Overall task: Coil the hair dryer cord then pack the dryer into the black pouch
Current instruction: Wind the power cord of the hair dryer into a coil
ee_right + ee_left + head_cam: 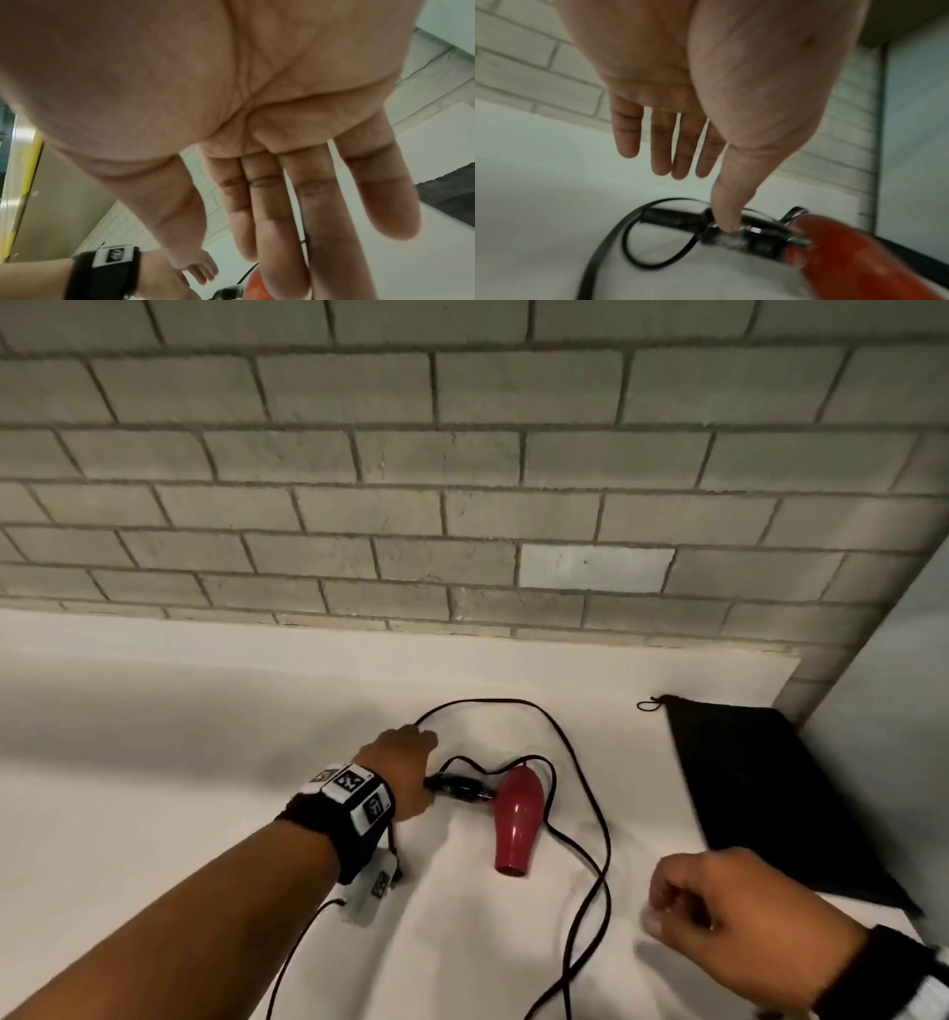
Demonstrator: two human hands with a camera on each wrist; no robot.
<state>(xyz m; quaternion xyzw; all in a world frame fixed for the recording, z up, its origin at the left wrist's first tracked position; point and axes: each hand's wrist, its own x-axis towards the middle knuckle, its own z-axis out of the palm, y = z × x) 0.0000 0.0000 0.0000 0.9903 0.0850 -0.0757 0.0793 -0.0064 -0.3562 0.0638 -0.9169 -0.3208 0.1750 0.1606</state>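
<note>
Red hair dryer [517, 819] lies on its side mid-table, nozzle toward the camera wearer, black handle [459, 788] pointing left. Left hand [405, 775] is right at the handle's left end; in the left wrist view the thumb [727, 207] tip presses on the handle [731, 233] while the four fingers [663, 146] stay straight and spread above the table, curled round nothing. Black cord [585, 793] is uncoiled, looping behind the dryer, down its right side and off the near edge; a small loop [654, 239] sits at the handle's end. Right hand [739, 911] hovers near-right of the dryer, apart from it and close to the cord's near run, holding nothing. Head view shows its fingers loosely bent, wrist view shows them [277, 213] nearly straight; blurred, so likely just relaxed. Black pouch [775, 793] lies flat at the right, well apart from the dryer, drawstring [649, 704] at its far-left corner.

White table [205, 737] butts against a pale grey brick wall [462, 480]; a plain pale panel [893, 711] stands at the right. Left forearm reaches in from lower left, with a black wristband carrying marker tags [354, 801]. Right wrist enters from the lower right corner with a dark band [883, 978].
</note>
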